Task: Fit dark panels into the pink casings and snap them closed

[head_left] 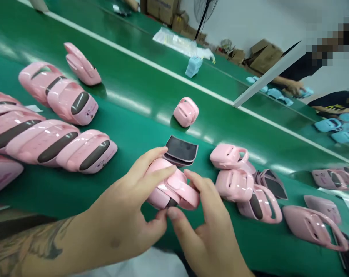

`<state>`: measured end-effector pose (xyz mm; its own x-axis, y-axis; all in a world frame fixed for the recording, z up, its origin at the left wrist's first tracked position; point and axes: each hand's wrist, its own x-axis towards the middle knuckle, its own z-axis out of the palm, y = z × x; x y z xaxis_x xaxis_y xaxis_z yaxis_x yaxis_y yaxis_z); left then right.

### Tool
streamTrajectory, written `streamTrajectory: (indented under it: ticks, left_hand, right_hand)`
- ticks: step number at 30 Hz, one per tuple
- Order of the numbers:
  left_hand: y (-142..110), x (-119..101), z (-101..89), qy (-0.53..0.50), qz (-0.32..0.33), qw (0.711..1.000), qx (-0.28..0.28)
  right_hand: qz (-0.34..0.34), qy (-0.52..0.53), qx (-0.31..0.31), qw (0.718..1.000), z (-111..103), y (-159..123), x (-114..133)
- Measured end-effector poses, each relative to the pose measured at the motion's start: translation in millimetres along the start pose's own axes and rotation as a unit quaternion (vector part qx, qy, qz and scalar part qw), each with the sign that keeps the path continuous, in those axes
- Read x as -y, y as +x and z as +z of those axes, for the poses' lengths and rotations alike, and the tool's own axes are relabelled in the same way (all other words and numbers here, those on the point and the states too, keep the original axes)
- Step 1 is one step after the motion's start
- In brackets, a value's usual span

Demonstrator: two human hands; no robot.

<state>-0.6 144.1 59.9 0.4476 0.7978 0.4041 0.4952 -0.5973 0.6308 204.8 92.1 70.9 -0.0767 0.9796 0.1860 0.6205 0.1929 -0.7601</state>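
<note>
Gripping a glossy pink plastic shell (172, 184) from both sides, the left hand (116, 215) is closed over its top and the right hand (203, 227) pinches its far end between fingers and thumb. The shell is held over the near edge of the green conveyor belt (151, 130). A dark grey curved panel (180, 151) lies on the belt just beyond the left fingers. Further pink shells (72, 156) lie towards the left, others (234, 184) to the right. Beyond a white divider bar (269, 73), a co-worker's hand (294, 87) is near light-blue shells (275, 93).
</note>
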Motion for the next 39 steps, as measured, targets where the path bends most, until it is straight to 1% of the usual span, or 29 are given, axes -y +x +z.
streamTrajectory:
  ticks: [2,5,8,11,15,19,23,26,28,32,35,39]
  left_hand:
    - [-24.7,5.5,8.9,0.000,-0.021,1.000,0.016]
    - [-50.6,16.4,22.0,-0.014,-0.046,0.999,0.020]
    - [-65.5,24.8,29.5,-0.040,-0.054,0.997,0.024]
    - [-74.0,26.8,30.8,-0.044,-0.069,0.996,0.030]
    - [-79.5,24.4,30.4,-0.030,-0.075,0.997,0.016]
    - [-81.0,25.8,32.3,-0.023,-0.054,0.998,-0.008]
    - [-81.9,28.9,34.3,-0.025,-0.034,0.999,-0.013]
    - [-81.2,28.5,32.9,-0.031,-0.040,0.999,-0.007]
    - [-79.6,27.2,30.6,-0.044,-0.052,0.998,0.009]
    - [-76.7,25.5,26.8,-0.074,-0.075,0.994,0.033]
    - [-76.8,26.1,26.4,-0.088,-0.087,0.992,0.037]
    - [-78.1,28.2,27.0,-0.093,-0.080,0.992,0.036]
  right_hand:
    - [0.033,0.019,0.039,0.998,14.7,-11.9,-1.3]
    - [0.082,0.042,0.078,0.993,32.1,-21.9,-9.0]
    - [0.104,0.078,0.100,0.986,39.9,-26.9,-18.6]
    - [0.115,0.098,0.093,0.984,42.6,-31.4,-24.9]
    - [0.105,0.098,0.071,0.987,46.8,-35.9,-27.4]
    - [0.112,0.114,0.051,0.986,51.4,-35.2,-25.5]
    - [0.118,0.113,0.033,0.986,53.5,-35.2,-23.6]
    - [0.110,0.109,0.017,0.988,53.7,-37.9,-24.2]
    - [0.113,0.109,0.016,0.987,53.3,-39.5,-24.5]
    - [0.139,0.108,0.023,0.984,52.4,-40.3,-22.3]
    - [0.157,0.097,0.024,0.983,53.3,-40.0,-19.3]
    - [0.141,0.086,0.004,0.986,55.4,-39.7,-16.3]
